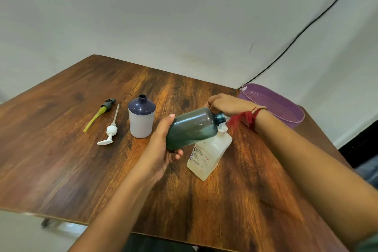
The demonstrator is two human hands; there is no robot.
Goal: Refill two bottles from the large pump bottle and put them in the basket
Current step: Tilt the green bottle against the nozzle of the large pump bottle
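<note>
Teal bottle held on its side over large white bottle

Item 1. Translucent teal plastic bottle (192, 129), uncapped, held roughly level above the table, its neck pointing right and sitting just over the mouth of item 2. The left hand (161, 149) grips its base end, thumb on top and fingers curled beneath.

Item 2. Large translucent white rectangular plastic bottle (208, 153) with a printed label, standing on the brown wood-grain table (102, 170), pump removed, directly below the teal bottle's neck.

Item 3. Right hand (227, 104), a red thread band (243, 118) at its wrist, reaching behind the teal bottle's shoulder with fingers curled; what it has hold of, if anything, cannot be told.

Item 4. White cylindrical bottle with a dark blue domed top (141, 120), open-necked, upright, left of the hands.

Item 5. White pump head with dip tube (110, 131), lying flat beside item 4.

Item 6. Dark-headed pump with a yellow-green tube (102, 110), lying further left.

Item 7. Purple perforated plastic basket (291, 121) at the table's far right corner, well apart from both small bottles.
</note>
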